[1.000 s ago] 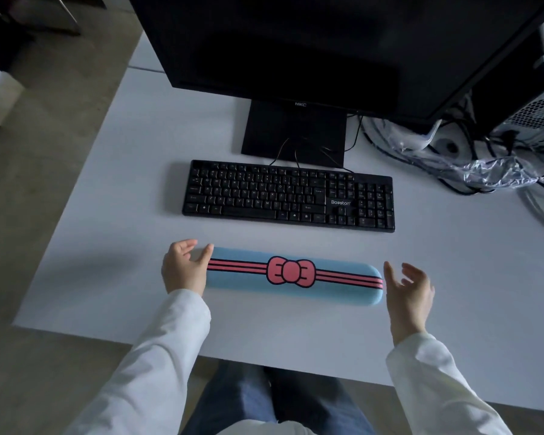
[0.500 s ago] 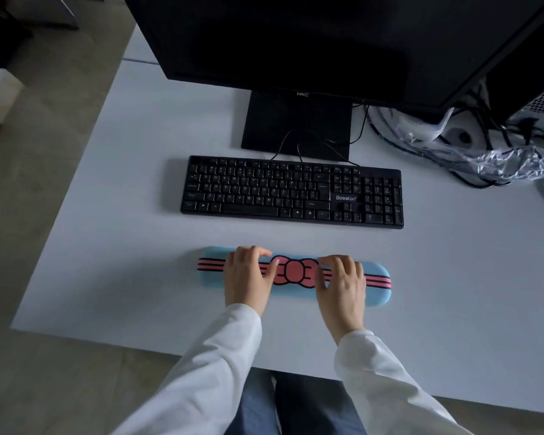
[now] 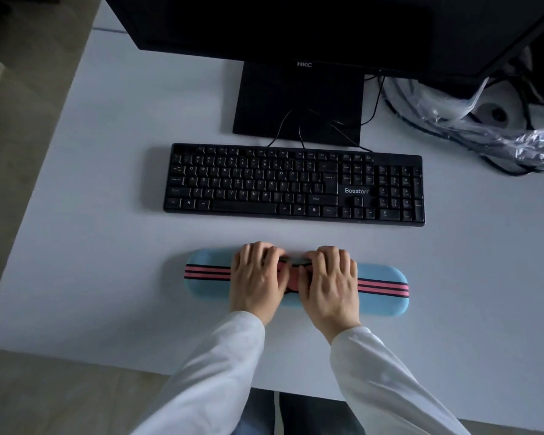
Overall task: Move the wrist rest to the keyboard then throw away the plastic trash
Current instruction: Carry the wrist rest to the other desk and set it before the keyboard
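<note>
The white desk [image 3: 91, 215] takes up most of the view, lit dim and bluish, with a tan floor [image 3: 19, 152] along its left side and under its near edge. Both hands lie palms-down on the middle of the blue wrist rest [image 3: 383, 277], left hand [image 3: 258, 277] and right hand [image 3: 328, 284] side by side, fingers curled over its far edge. Whether they squeeze it or only press on it, I cannot tell.

The rest lies flat on the desk. Beyond the fingertips, across a strip of bare desk, sits one black keyboard [image 3: 294, 185], roughly parallel to the rest. Farther still stands one monitor [image 3: 296, 26] on its stand, the screen cut off by the top of the frame. Out past the right hand, far and to the right, crumpled clear plastic [image 3: 484, 130] lies tangled with black cables [image 3: 390, 102], partly under the monitor's corner; what is beneath it is hard to make out.

The hands hide the rest's centre; pink stripes show either side. Two white sleeves [image 3: 220, 372], two hands.
</note>
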